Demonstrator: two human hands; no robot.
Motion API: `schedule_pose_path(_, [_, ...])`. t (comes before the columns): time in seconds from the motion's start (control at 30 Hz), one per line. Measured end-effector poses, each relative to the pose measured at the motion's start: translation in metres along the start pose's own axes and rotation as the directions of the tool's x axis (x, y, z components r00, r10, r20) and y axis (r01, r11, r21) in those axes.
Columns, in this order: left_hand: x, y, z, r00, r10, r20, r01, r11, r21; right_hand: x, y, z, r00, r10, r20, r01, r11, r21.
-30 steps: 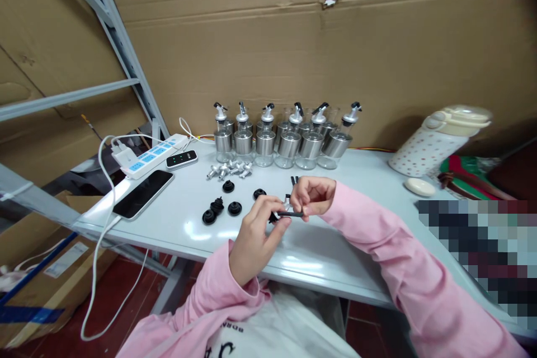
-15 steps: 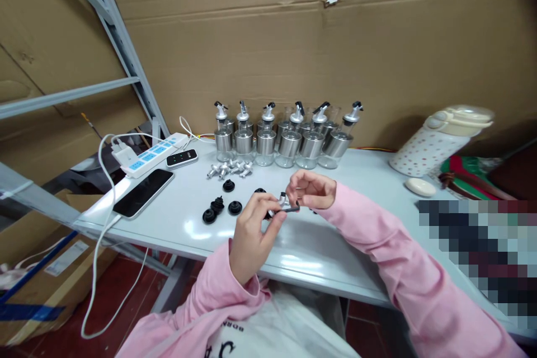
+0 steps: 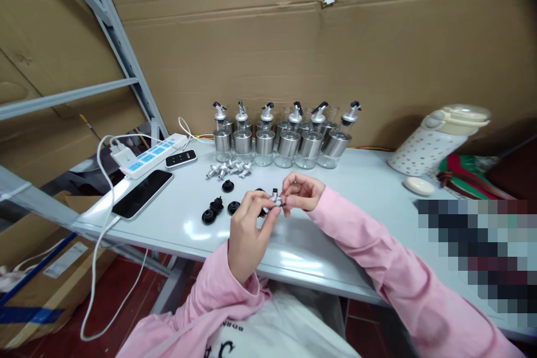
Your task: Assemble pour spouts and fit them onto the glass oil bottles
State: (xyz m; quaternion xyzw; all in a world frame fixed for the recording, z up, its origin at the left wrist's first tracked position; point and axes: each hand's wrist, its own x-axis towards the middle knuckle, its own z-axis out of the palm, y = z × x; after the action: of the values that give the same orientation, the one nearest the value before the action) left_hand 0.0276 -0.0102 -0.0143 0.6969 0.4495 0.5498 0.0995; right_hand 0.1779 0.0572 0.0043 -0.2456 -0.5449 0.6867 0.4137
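A small silver pourer spout (image 3: 274,197) with a black tip is pinched in my left hand (image 3: 250,230), above the table. My right hand (image 3: 302,192) closes its thumb and fingertips on the right end of the same spout, where a dark part shows. The fingers cover much of the spout. Left of my hands lie several black ribbed stoppers (image 3: 208,216), and some black pieces are partly hidden behind my left fingers. A heap of silver spout pieces (image 3: 229,169) sits farther back.
Glass bottles with steel sleeves (image 3: 264,140) stand at the back; the front ones carry pourers. On the left are a phone (image 3: 143,194), a power strip (image 3: 153,155) and a small device (image 3: 181,159). A dotted flask (image 3: 432,142) and a white oval object (image 3: 418,185) stand right.
My right hand has moved left, closer to my left hand, and its fingertips now cover the dark end that stuck out of the spout. My left hand has hardly moved.
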Motion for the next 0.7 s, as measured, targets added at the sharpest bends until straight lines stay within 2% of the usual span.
schedule_pose_path(0.13, [0.0012,-0.0005,-0.0002,1.000,0.016,-0.022,-0.015,1.000,0.015,-0.0011,0.0014,0.0029,1.000,-0.011,-0.008,0.011,0.999,-0.036])
schedule_pose_path(0.23, [0.0011,0.0000,-0.0005,1.000,0.015,-0.025,-0.015,1.000,-0.018,0.0013,0.0019,0.0024,0.995,-0.081,-0.057,0.080,0.996,-0.030])
schedule_pose_path(0.37, [0.0009,0.0010,-0.0005,1.000,-0.008,0.023,0.010,0.998,-0.059,0.0028,-0.0008,0.0022,0.976,-0.170,-0.139,0.154,0.981,-0.119])
schedule_pose_path(0.5, [0.0018,0.0028,0.0004,0.999,-0.023,0.044,0.028,0.994,-0.101,0.0003,-0.0053,0.0020,0.964,-0.177,-0.197,0.141,0.973,-0.183])
schedule_pose_path(0.63, [0.0002,0.0032,0.0014,0.991,-0.036,0.128,0.057,0.985,-0.160,-0.0002,-0.0071,-0.0018,0.956,-0.187,-0.226,0.118,0.951,-0.286])
schedule_pose_path(0.7, [-0.0018,0.0018,0.0023,0.989,-0.058,0.138,0.082,0.981,-0.174,0.0007,-0.0065,-0.0034,0.952,-0.188,-0.241,0.097,0.934,-0.343])
